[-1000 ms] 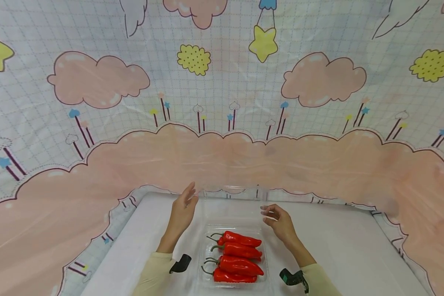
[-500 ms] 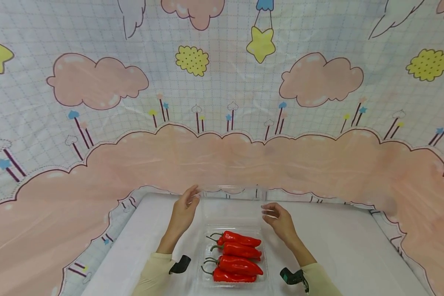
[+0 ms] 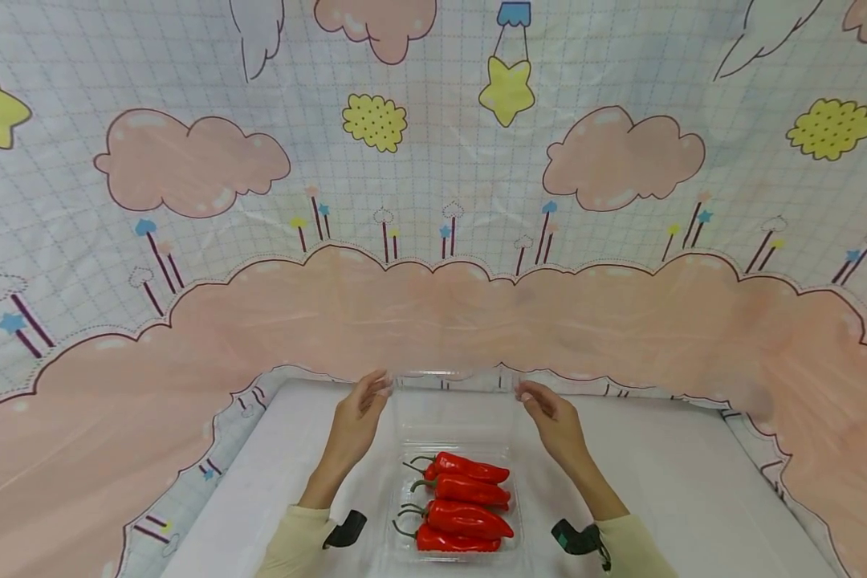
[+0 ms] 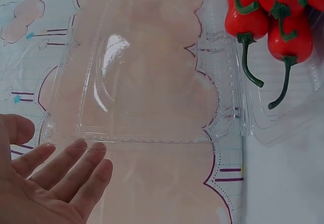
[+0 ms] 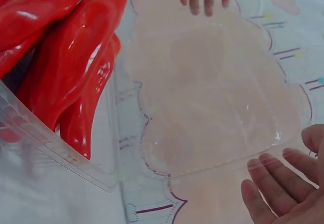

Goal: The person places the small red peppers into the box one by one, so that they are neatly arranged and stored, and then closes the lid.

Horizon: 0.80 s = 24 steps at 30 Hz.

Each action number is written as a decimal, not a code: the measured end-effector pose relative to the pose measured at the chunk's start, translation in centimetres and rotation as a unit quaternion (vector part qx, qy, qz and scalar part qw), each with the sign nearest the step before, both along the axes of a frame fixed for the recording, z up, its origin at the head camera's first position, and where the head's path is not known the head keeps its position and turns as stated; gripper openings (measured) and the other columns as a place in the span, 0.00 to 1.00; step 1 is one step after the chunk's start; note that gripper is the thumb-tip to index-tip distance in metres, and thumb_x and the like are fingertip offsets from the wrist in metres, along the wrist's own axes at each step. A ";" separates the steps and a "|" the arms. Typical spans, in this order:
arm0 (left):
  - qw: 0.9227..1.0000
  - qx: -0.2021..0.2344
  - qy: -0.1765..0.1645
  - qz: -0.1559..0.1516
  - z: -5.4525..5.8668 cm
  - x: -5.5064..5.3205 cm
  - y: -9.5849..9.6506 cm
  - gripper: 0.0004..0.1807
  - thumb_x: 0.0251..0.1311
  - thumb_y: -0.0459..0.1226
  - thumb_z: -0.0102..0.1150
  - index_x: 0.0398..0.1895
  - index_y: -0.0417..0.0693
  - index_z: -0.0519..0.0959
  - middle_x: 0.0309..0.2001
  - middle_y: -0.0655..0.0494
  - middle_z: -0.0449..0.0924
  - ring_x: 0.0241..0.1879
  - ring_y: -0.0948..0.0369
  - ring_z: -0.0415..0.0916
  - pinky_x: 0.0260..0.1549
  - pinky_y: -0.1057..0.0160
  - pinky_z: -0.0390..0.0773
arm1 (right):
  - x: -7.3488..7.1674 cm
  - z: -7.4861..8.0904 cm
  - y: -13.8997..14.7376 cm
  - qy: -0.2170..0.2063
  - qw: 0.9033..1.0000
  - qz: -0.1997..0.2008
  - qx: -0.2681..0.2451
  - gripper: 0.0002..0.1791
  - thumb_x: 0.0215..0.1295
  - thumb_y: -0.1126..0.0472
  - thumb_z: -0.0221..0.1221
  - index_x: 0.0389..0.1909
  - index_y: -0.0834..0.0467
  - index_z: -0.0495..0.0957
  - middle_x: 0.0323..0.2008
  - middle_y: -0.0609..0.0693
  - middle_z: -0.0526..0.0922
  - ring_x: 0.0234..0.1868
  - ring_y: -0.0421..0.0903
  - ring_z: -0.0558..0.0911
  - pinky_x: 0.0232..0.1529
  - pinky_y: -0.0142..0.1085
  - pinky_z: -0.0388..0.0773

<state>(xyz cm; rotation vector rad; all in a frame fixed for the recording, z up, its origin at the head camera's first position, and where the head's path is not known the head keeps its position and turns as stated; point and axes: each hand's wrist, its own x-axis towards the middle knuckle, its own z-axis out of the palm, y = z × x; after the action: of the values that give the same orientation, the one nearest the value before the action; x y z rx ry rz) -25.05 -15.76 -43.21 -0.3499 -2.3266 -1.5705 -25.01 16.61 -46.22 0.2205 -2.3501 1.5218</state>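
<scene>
Several red peppers with green stems [image 3: 470, 518] lie in the base of a clear plastic clamshell box [image 3: 518, 522]. The box's transparent lid [image 4: 147, 92] is hinged up at the far side, tilted back from the peppers. At the lid's left edge my left hand [image 3: 357, 416] has its fingers extended; in the left wrist view the fingertips reach the rim, thumb apart. My right hand [image 3: 556, 424] is at the opposite edge, its fingertips [image 5: 255, 164] at the rim with the thumb held away. Neither hand curls round the lid.
A white table [image 3: 657, 482] lies beneath the box. Behind it hangs a cloth printed with pink clouds and stars [image 3: 433, 309]. Each wrist wears a black camera mount, one on the left [image 3: 345, 530] and one on the right [image 3: 576, 538].
Both hands have come closer to the lid's sides; the right hand has moved up to the lid's upper right corner. The lid's far edge sits slightly lower; the peppers stay put.
</scene>
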 end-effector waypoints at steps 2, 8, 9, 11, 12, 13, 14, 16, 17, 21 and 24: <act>1.000 -0.003 0.007 -0.001 -0.8 -0.1 -0.3 0.20 0.72 0.37 0.50 0.65 0.49 0.72 0.58 0.43 0.81 0.58 0.51 0.80 0.60 0.50 0.76 | 0.3 0.1 0.1 0.007 1.000 -0.002 -0.001 0.18 0.74 0.54 0.52 0.57 0.57 0.79 0.50 0.55 0.86 0.55 0.52 0.84 0.59 0.45 0.79; 1.000 -0.022 0.004 0.004 -0.9 1.2 -0.7 0.17 0.72 0.39 0.49 0.61 0.51 0.76 0.55 0.47 0.84 0.56 0.52 0.81 0.57 0.48 0.78 | 1.4 0.5 0.1 0.006 1.000 -0.011 0.009 0.20 0.74 0.50 0.53 0.56 0.59 0.80 0.48 0.55 0.87 0.53 0.53 0.85 0.57 0.50 0.79; 1.000 -0.027 0.005 0.006 -0.9 1.4 -0.7 0.17 0.72 0.39 0.49 0.61 0.50 0.76 0.54 0.47 0.84 0.56 0.52 0.81 0.57 0.48 0.78 | 1.6 0.5 0.1 0.005 1.000 -0.012 0.011 0.21 0.73 0.49 0.53 0.56 0.58 0.80 0.48 0.54 0.87 0.53 0.53 0.85 0.57 0.50 0.79; 0.999 -0.037 0.011 0.008 -0.8 1.8 -0.8 0.17 0.72 0.40 0.50 0.60 0.48 0.77 0.54 0.48 0.84 0.56 0.52 0.81 0.56 0.47 0.79 | 2.0 0.6 0.1 0.005 1.000 -0.013 0.017 0.21 0.73 0.48 0.53 0.56 0.58 0.80 0.48 0.54 0.88 0.53 0.54 0.85 0.56 0.50 0.80; 0.999 -0.042 0.015 0.009 -0.8 2.0 -0.8 0.17 0.72 0.40 0.50 0.60 0.46 0.77 0.53 0.48 0.84 0.55 0.52 0.82 0.56 0.47 0.79 | 2.2 0.7 0.2 0.003 1.000 -0.013 0.018 0.21 0.73 0.48 0.53 0.56 0.57 0.81 0.47 0.54 0.88 0.54 0.54 0.85 0.56 0.51 0.80; 0.999 -0.047 0.018 0.009 -0.8 2.2 -0.8 0.18 0.72 0.40 0.50 0.60 0.45 0.77 0.53 0.48 0.84 0.55 0.51 0.82 0.55 0.46 0.79 | 2.4 0.7 0.2 0.002 1.000 -0.012 0.020 0.21 0.73 0.47 0.53 0.56 0.57 0.81 0.47 0.54 0.88 0.54 0.54 0.84 0.56 0.51 0.80; 0.998 -0.050 0.021 0.009 -0.8 2.4 -0.9 0.18 0.72 0.40 0.50 0.60 0.44 0.77 0.53 0.48 0.84 0.55 0.51 0.82 0.55 0.46 0.79 | 2.6 0.7 0.2 0.000 1.000 -0.012 0.022 0.21 0.73 0.47 0.53 0.56 0.57 0.81 0.48 0.54 0.88 0.54 0.55 0.84 0.56 0.51 0.80; 0.998 -0.055 0.024 0.008 -0.8 2.7 -0.9 0.18 0.72 0.40 0.50 0.60 0.43 0.77 0.53 0.48 0.84 0.55 0.50 0.81 0.55 0.45 0.79 | 2.9 0.8 0.2 -0.008 1.000 -0.011 0.024 0.22 0.73 0.47 0.53 0.56 0.57 0.80 0.48 0.55 0.87 0.55 0.56 0.84 0.56 0.52 0.79; 0.998 -0.058 0.025 0.008 -0.8 2.8 -0.9 0.18 0.72 0.40 0.49 0.60 0.43 0.78 0.53 0.48 0.84 0.55 0.50 0.81 0.55 0.45 0.79 | 3.1 0.8 0.2 -0.013 1.000 -0.011 0.026 0.22 0.73 0.47 0.53 0.57 0.57 0.80 0.49 0.55 0.87 0.56 0.56 0.83 0.56 0.52 0.79; 0.997 -0.071 0.025 0.005 -0.8 3.3 -1.1 0.19 0.73 0.41 0.49 0.60 0.43 0.78 0.53 0.48 0.84 0.56 0.50 0.81 0.55 0.44 0.78 | 3.9 1.0 0.2 -0.026 0.999 -0.009 0.033 0.24 0.73 0.46 0.53 0.58 0.58 0.79 0.52 0.56 0.86 0.57 0.58 0.82 0.55 0.52 0.80; 0.996 -0.081 0.025 0.003 -0.8 3.8 -1.2 0.19 0.73 0.41 0.49 0.59 0.43 0.79 0.54 0.48 0.84 0.56 0.50 0.81 0.56 0.43 0.78 | 4.5 1.1 0.1 -0.027 0.999 -0.008 0.039 0.24 0.72 0.46 0.53 0.59 0.57 0.79 0.54 0.56 0.84 0.57 0.58 0.82 0.54 0.53 0.81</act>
<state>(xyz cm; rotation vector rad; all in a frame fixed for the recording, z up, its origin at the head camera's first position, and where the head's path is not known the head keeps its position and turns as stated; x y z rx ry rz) -21.24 -16.99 -44.04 -0.4151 -2.4207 -1.3578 -20.53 16.75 -45.11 0.1810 -2.4503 1.4474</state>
